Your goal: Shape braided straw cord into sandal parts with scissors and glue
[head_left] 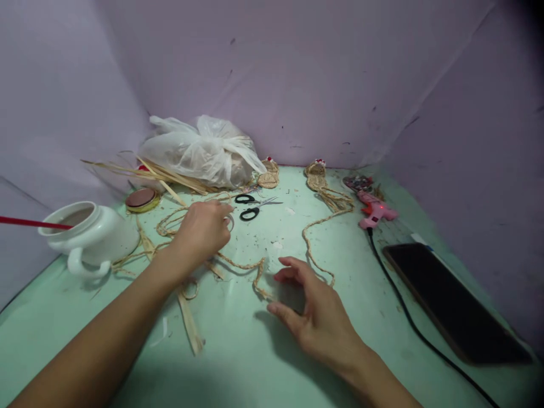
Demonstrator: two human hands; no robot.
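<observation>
The right hand [312,306] is spread beside the rope [241,265]; the left hand's [202,229] grip is unclear. A sharp pull could tangle the loops near the left hand.

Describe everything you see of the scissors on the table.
The scissors lie flat on the pale green table, partly open, with blades toward the picture's right. Two black loop handles, plastic by their look, spread apart on the left; the slim blades look like silvery metal and taper to points. They lie just beyond and right of the left hand, which does not appear to touch them.
</observation>
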